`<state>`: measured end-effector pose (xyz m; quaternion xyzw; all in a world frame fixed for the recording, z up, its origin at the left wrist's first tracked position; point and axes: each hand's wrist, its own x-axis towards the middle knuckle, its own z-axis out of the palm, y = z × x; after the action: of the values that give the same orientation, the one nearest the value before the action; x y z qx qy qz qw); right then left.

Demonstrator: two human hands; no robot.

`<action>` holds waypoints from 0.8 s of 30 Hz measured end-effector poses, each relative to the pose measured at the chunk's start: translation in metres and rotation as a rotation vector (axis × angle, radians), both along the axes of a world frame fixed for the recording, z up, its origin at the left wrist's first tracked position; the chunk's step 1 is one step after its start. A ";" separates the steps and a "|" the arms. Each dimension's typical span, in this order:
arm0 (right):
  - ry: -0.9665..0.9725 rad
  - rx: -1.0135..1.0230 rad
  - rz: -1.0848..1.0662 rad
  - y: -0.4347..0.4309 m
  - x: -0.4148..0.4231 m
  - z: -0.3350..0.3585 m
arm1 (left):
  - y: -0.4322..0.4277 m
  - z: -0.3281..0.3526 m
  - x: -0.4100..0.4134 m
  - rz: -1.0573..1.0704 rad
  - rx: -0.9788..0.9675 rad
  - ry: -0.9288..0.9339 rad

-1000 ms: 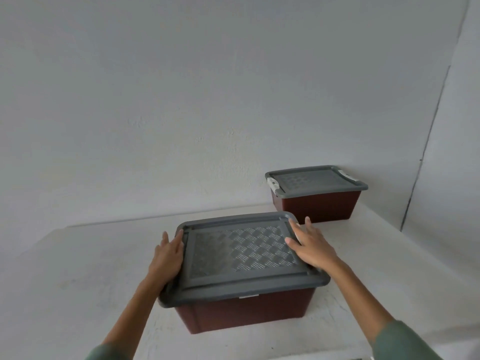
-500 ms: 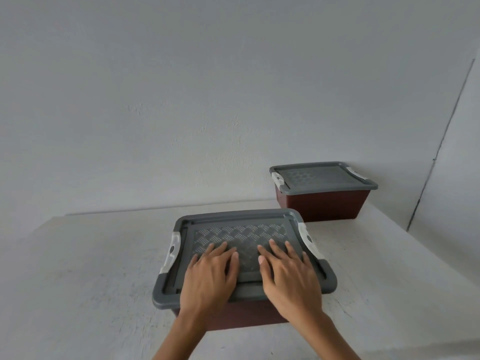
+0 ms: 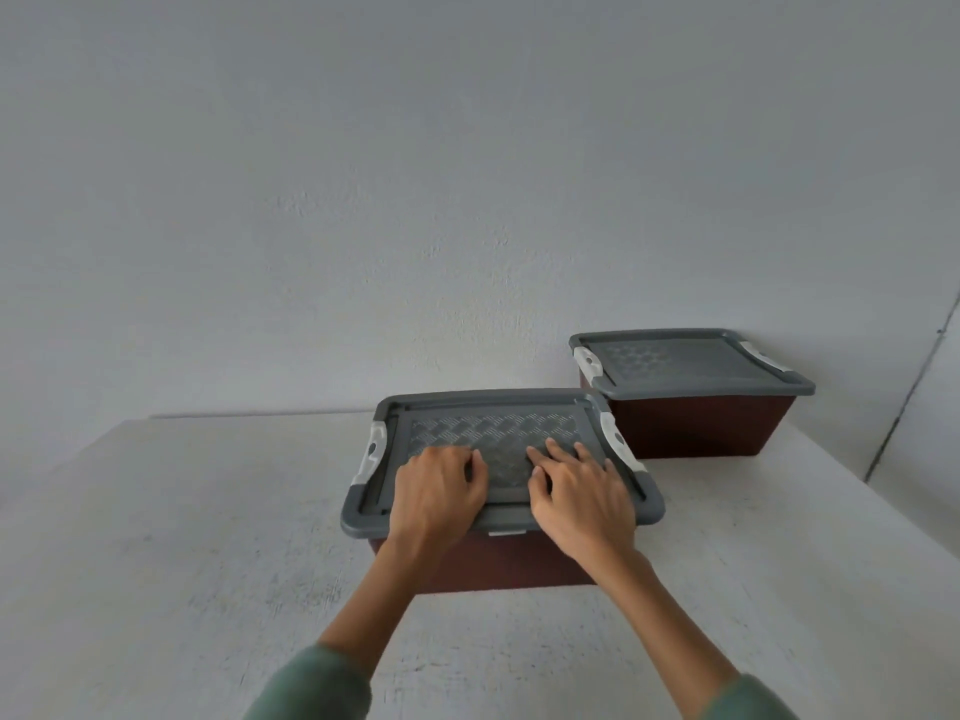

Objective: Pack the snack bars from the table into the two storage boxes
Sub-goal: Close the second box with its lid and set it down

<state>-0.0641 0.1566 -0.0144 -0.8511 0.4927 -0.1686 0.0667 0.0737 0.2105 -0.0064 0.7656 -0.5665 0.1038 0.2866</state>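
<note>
Two dark red storage boxes with grey lids stand on the white table (image 3: pixel 182 537). The near box (image 3: pixel 498 563) is in front of me, its grey lid (image 3: pixel 493 423) in place with white side latches. My left hand (image 3: pixel 436 493) and my right hand (image 3: pixel 579 493) both lie flat, palms down, on the front half of that lid, fingers slightly spread, holding nothing. The far box (image 3: pixel 691 423) sits closed at the back right against the wall. No snack bars are in sight.
A plain white wall (image 3: pixel 415 200) rises behind the table. The table's right edge (image 3: pixel 883 511) runs close past the far box, beside a wall corner. Green sleeves cover my forearms at the bottom of the view.
My hands left the sides of the near box's lid and came to rest flat on top of it. In the last half second the fingers curled in slightly.
</note>
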 end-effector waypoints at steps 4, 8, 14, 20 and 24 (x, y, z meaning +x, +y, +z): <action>0.012 -0.001 0.009 -0.034 0.016 0.001 | -0.031 -0.001 0.014 0.023 0.007 0.004; 0.024 -0.009 0.005 -0.062 0.031 0.001 | -0.059 0.000 0.029 0.034 0.006 -0.005; 0.042 -0.041 -0.018 -0.101 0.054 0.000 | -0.100 -0.001 0.052 0.020 -0.010 0.003; 0.038 -0.071 -0.040 -0.138 0.076 -0.002 | -0.138 -0.002 0.076 0.003 -0.027 0.008; 0.014 -0.061 -0.046 -0.160 0.088 -0.002 | -0.158 -0.001 0.086 0.004 -0.028 0.017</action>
<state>0.0236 -0.0034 -0.0168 -0.8424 0.5071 -0.1792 0.0332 0.1597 0.0520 -0.0075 0.7635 -0.5611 0.1055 0.3018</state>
